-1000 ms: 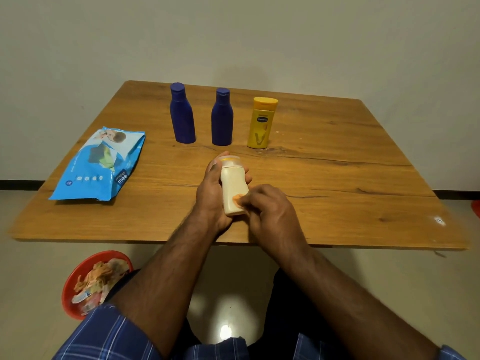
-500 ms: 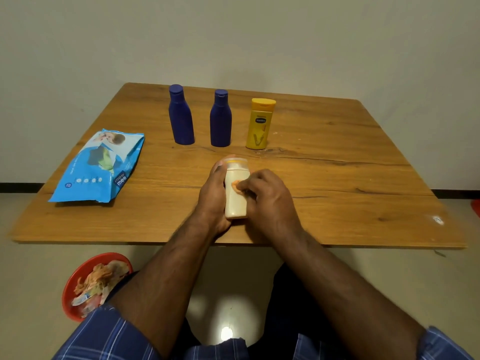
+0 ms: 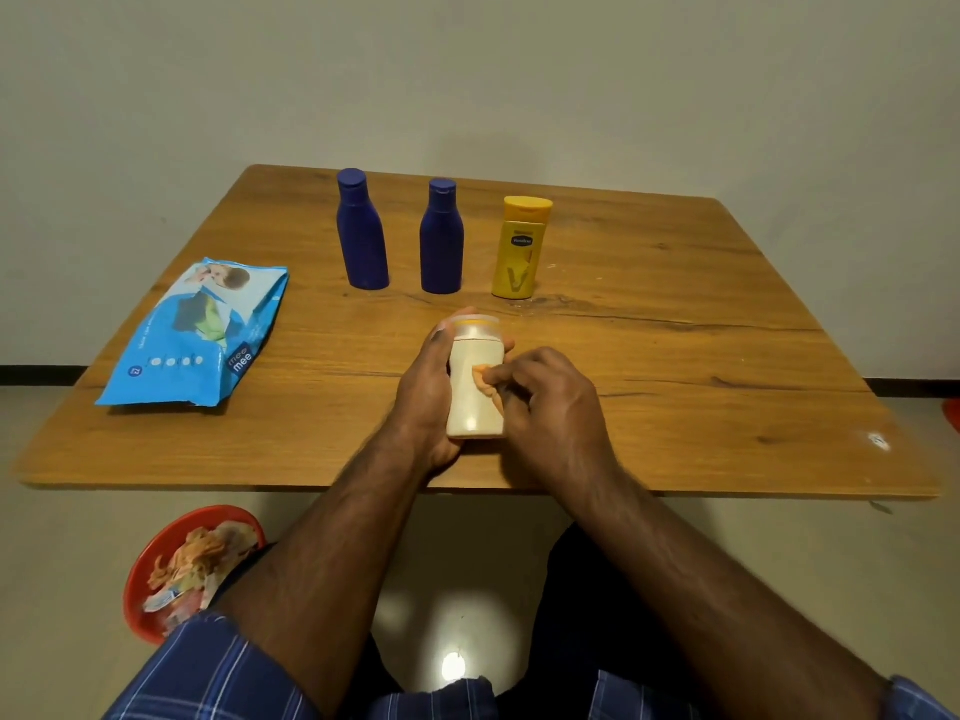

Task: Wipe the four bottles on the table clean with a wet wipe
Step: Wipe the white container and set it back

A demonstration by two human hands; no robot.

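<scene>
Left hand [image 3: 423,392] grips smooth cream bottle [image 3: 474,392]; right hand [image 3: 550,402] pinches crumpled orange wipe [image 3: 485,383] against it.

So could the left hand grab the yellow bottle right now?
Probably not yet: the left hand is busy holding the cream bottle. Otherwise the table between it and the yellow bottle looks free.

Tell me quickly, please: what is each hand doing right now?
Left hand: closed around the cream bottle, holding it.
Right hand: pinching an orange-stained wipe against the bottle's side.
</scene>
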